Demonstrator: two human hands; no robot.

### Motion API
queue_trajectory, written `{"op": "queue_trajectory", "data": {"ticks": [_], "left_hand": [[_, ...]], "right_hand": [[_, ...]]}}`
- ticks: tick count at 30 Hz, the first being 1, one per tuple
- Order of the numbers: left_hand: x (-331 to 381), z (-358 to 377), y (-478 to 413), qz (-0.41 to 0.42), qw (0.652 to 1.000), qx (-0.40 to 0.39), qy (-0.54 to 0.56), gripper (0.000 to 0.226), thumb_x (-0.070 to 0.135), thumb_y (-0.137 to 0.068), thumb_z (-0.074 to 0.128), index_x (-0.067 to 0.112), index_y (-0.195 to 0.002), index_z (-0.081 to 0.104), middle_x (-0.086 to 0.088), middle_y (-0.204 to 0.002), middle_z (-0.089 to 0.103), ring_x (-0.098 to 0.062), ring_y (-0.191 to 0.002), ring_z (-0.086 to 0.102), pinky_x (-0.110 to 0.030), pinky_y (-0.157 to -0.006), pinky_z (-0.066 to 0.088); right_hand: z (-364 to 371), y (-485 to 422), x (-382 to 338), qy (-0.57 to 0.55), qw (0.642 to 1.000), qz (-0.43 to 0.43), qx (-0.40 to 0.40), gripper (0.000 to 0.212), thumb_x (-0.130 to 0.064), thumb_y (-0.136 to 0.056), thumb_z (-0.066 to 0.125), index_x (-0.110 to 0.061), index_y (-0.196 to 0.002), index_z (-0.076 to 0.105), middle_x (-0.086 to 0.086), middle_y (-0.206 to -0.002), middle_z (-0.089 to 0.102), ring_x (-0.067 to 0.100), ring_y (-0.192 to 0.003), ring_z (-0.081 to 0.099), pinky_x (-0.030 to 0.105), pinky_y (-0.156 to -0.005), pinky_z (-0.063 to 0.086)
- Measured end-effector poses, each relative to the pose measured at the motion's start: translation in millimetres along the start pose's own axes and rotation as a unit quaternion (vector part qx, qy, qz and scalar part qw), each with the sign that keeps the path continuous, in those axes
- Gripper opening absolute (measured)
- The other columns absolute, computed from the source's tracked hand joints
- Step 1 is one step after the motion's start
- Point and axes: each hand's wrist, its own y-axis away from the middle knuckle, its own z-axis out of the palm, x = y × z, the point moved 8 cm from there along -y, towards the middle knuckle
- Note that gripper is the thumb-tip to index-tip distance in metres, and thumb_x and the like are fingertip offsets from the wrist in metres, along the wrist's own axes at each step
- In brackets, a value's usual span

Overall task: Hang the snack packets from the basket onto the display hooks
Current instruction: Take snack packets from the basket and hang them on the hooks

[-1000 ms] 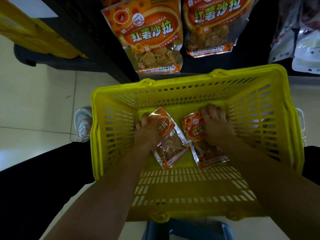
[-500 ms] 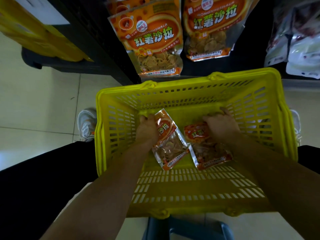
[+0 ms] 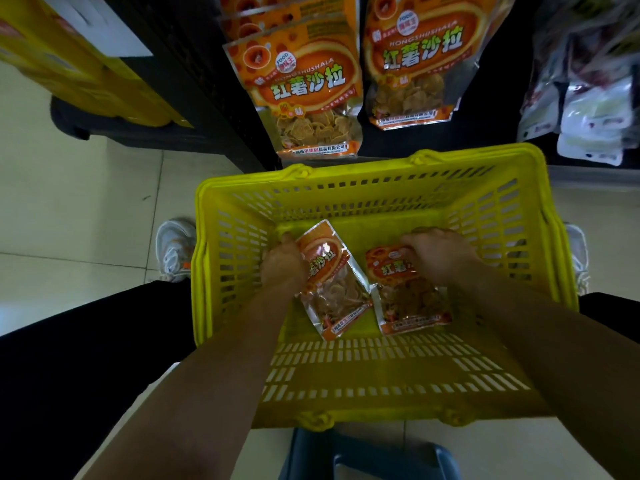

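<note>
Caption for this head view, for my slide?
In the yellow basket, left hand grips the left packet, right hand the right packet; matching packets hang beyond.

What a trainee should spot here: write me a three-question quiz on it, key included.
1. True or false: the yellow basket holds two snack packets in view.
2. What does the left hand grip? A. the left packet, tilted up; B. a basket handle; C. a hanging packet.
3. Fill in: the right hand holds the top of the right packet, which lies on the basket's ___.
Key: 1 true; 2 A; 3 floor.
</note>
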Motion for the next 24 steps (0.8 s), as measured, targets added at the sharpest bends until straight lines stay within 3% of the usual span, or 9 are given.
{"op": "queue_trajectory", "data": {"ticks": [5, 11, 15, 19, 20, 24], "left_hand": [[6, -8, 2, 0.040, 0.998, -0.020, 0.053, 0.026, 0.032, -0.095, 0.061, 0.018, -0.116, 0.067, -0.013, -0.110, 0.072, -0.033, -0.098, 0.068, -0.035, -0.072, 0.050], [22, -49, 26, 0.112, 0.990, -0.006, 0.087, 0.020, 0.036, -0.094, 0.064, 0.022, -0.107, 0.070, -0.009, -0.102, 0.072, -0.030, -0.094, 0.067, -0.035, -0.074, 0.053], [35, -83, 55, 0.165, 0.982, -0.020, 0.084, 0.019, 0.036, -0.093, 0.066, 0.026, -0.107, 0.071, -0.004, -0.103, 0.071, -0.020, -0.089, 0.066, -0.031, -0.072, 0.052], [49, -134, 92, 0.209, 0.975, -0.005, 0.069, 0.004, 0.037, -0.091, 0.068, 0.034, -0.088, 0.068, 0.006, -0.088, 0.070, -0.015, -0.085, 0.066, -0.026, -0.065, 0.045], [53, -152, 102, 0.218, 0.974, 0.006, 0.067, 0.009, 0.036, -0.090, 0.069, 0.035, -0.082, 0.066, 0.008, -0.083, 0.069, -0.015, -0.084, 0.066, -0.025, -0.063, 0.042], [74, -224, 149, 0.259, 0.964, 0.028, 0.047, 0.011, 0.038, -0.087, 0.073, 0.035, -0.078, 0.068, 0.008, -0.086, 0.068, -0.014, -0.084, 0.064, -0.026, -0.065, 0.046]], "right_hand": [[-8, -1, 1, -0.044, 0.998, 0.033, 0.009, 0.016, -0.044, -0.095, 0.055, -0.035, -0.108, 0.058, 0.006, -0.106, 0.067, 0.029, -0.100, 0.062, 0.035, -0.076, 0.047], [-29, 9, -8, -0.067, 0.997, 0.033, -0.013, 0.013, -0.037, -0.098, 0.053, -0.034, -0.105, 0.064, 0.003, -0.104, 0.065, 0.023, -0.093, 0.059, 0.033, -0.072, 0.044], [-63, 30, -27, -0.067, 0.998, 0.003, -0.015, 0.008, -0.035, -0.096, 0.058, -0.033, -0.093, 0.064, -0.004, -0.096, 0.067, 0.017, -0.088, 0.059, 0.031, -0.070, 0.042], [-116, 63, -55, -0.045, 0.998, -0.041, 0.005, 0.011, -0.034, -0.096, 0.059, -0.035, -0.086, 0.060, -0.007, -0.088, 0.061, 0.020, -0.094, 0.059, 0.032, -0.073, 0.044], [-131, 74, -63, -0.035, 0.998, -0.052, 0.013, 0.012, -0.034, -0.097, 0.057, -0.035, -0.086, 0.059, -0.007, -0.087, 0.060, 0.022, -0.096, 0.059, 0.034, -0.075, 0.046], [-202, 122, -93, 0.003, 0.994, -0.080, 0.075, 0.009, -0.037, -0.098, 0.054, -0.036, -0.098, 0.063, -0.007, -0.101, 0.066, 0.019, -0.102, 0.056, 0.035, -0.076, 0.044]]}}
